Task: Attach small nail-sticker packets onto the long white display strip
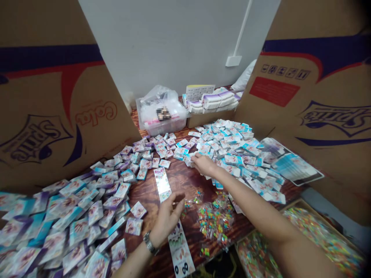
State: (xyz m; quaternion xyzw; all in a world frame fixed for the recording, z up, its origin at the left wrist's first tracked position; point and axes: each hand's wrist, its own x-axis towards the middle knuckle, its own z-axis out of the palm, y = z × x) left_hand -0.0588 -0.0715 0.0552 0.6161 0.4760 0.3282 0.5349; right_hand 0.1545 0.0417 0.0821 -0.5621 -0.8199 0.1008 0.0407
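Two heaps, purple-edged packets [72, 220] and teal-edged packets [228, 148], lie across the counter [185, 181]; right hand [204, 164] curled on the teal heap's edge, left hand [166, 220] open, empty.

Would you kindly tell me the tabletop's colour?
Reddish-brown wood grain on the tabletop, clearest in the head view.

Our right forearm [249, 197] reaches far forward on a diagonal; right hand [204, 164] palm down, right fingers [194, 159] bunched, tips angled left. Left forearm [133, 262] comes up from the bottom edge; left hand [166, 218] nearer us, palm inward, left fingers [178, 204] spread, half curled. Hands well apart.
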